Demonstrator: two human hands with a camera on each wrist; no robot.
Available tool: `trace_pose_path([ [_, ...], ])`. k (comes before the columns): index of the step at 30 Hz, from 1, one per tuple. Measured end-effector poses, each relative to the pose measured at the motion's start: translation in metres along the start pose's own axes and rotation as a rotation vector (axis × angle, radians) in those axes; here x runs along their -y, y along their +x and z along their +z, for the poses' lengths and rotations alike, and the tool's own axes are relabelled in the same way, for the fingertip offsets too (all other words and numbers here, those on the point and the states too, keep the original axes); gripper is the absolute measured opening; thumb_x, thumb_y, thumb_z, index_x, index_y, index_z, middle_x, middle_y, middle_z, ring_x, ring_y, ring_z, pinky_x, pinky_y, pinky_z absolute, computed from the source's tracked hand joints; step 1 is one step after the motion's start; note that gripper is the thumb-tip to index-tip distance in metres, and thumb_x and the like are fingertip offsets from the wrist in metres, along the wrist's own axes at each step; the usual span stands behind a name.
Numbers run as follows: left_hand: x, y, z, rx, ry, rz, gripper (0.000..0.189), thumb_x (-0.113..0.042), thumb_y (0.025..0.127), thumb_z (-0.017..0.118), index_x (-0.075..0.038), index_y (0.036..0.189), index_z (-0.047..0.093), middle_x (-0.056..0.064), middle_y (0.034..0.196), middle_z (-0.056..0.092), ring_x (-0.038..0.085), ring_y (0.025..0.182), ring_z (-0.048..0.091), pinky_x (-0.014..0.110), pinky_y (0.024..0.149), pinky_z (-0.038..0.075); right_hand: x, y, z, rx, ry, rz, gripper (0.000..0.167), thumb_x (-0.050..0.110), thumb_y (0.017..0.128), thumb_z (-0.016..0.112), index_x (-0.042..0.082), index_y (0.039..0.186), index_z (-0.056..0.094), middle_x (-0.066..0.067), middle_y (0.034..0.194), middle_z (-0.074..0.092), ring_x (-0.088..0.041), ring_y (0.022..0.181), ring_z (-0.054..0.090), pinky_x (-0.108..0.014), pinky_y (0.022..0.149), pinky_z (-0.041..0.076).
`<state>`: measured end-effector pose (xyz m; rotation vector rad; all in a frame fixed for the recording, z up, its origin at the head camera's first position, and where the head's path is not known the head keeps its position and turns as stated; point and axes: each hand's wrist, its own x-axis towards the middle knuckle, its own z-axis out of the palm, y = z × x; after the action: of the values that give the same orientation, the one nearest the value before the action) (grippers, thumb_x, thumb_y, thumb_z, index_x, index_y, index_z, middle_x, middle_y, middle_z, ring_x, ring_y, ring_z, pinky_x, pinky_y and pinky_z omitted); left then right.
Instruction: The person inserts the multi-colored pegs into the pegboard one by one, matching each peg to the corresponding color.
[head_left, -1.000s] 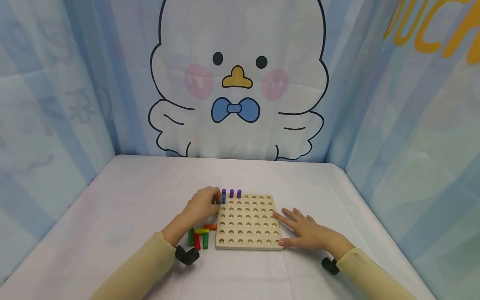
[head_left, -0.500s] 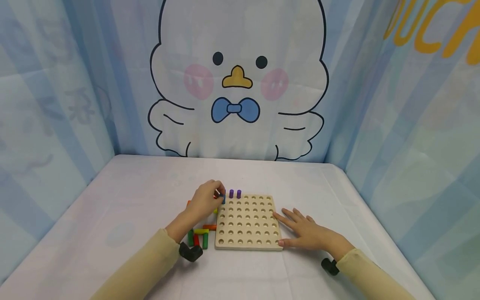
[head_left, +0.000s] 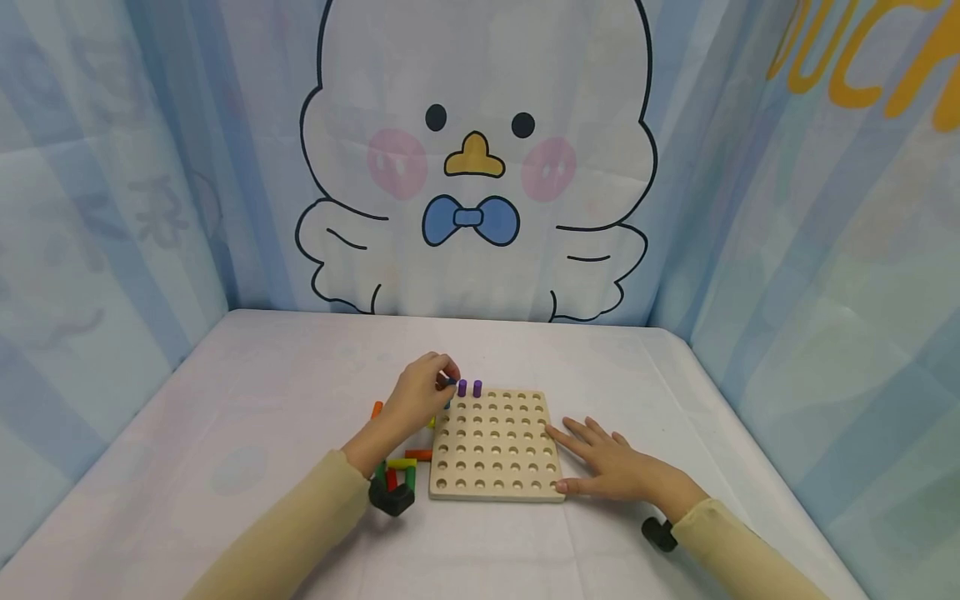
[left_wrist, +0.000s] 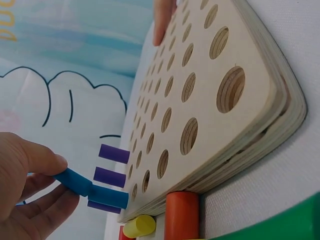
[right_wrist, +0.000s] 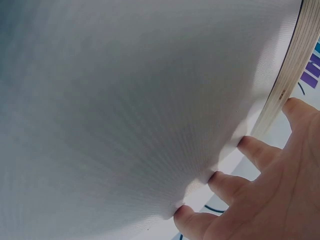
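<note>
In the head view my left hand (head_left: 422, 396) is over the back left corner of a wooden peg board (head_left: 497, 497). Its thumb and fingers pinch a blue peg (left_wrist: 72, 182), whose lower end meets the top of another blue peg (left_wrist: 109, 196) standing in the board. Several purple pegs stand along the far row; one purple peg (head_left: 477, 388) shows clear of the hand, and another purple peg (left_wrist: 103, 206) is partly hidden behind the standing blue one. My right hand (head_left: 611, 467) lies spread at the board's right side, thumb and index fingertip touching its edge.
Loose pegs lie left of the board: an orange peg (head_left: 419, 455) against its side, a yellow peg (head_left: 401, 463), a green peg (head_left: 410, 477) and a red peg (head_left: 392, 481). Another orange peg (head_left: 377, 409) lies farther back. My left wrist camera (head_left: 392, 498) overlaps some of them.
My left hand has moved up, away from me and slightly right, with a blue peg in its fingers, now covering the leftmost purple peg. The right hand stays in place.
</note>
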<state>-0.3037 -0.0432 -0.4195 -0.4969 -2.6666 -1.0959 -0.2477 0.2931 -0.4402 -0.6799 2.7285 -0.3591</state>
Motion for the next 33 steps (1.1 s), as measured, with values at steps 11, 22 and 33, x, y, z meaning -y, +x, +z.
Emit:
trace_pose_path([
  [11, -0.003, 0.002, 0.004, -0.040, -0.054, 0.020, 0.012, -0.005, 0.093, 0.075, -0.010, 0.101, 0.067, 0.003, 0.104, 0.064, 0.019, 0.094, 0.068, 0.036, 0.085, 0.060, -0.001, 0.000, 0.000, -0.008, -0.007, 0.001, 0.088, 0.073, 0.093, 0.056, 0.034, 0.165, 0.022, -0.015, 0.172, 0.017, -0.050, 0.157, 0.009, -0.080, 0.114, 0.011],
  [22, 0.003, 0.006, 0.009, -0.015, -0.055, 0.080, 0.013, -0.005, 0.093, 0.075, -0.005, 0.106, 0.074, 0.004, 0.105, 0.065, 0.020, 0.096, 0.068, 0.035, 0.086, 0.059, -0.002, 0.001, 0.001, -0.012, -0.005, 0.002, 0.089, 0.074, 0.092, 0.055, 0.034, 0.165, 0.022, -0.014, 0.172, 0.018, -0.051, 0.156, 0.010, -0.080, 0.114, 0.011],
  [33, 0.005, 0.005, 0.013, 0.001, 0.012, 0.043, 0.012, -0.009, 0.094, 0.076, -0.009, 0.105, 0.074, 0.002, 0.097, 0.065, 0.020, 0.086, 0.058, 0.033, 0.077, 0.050, -0.002, 0.001, 0.000, -0.010, 0.002, 0.005, 0.089, 0.073, 0.093, 0.056, 0.033, 0.165, 0.022, -0.014, 0.172, 0.017, -0.050, 0.157, 0.008, -0.080, 0.115, 0.010],
])
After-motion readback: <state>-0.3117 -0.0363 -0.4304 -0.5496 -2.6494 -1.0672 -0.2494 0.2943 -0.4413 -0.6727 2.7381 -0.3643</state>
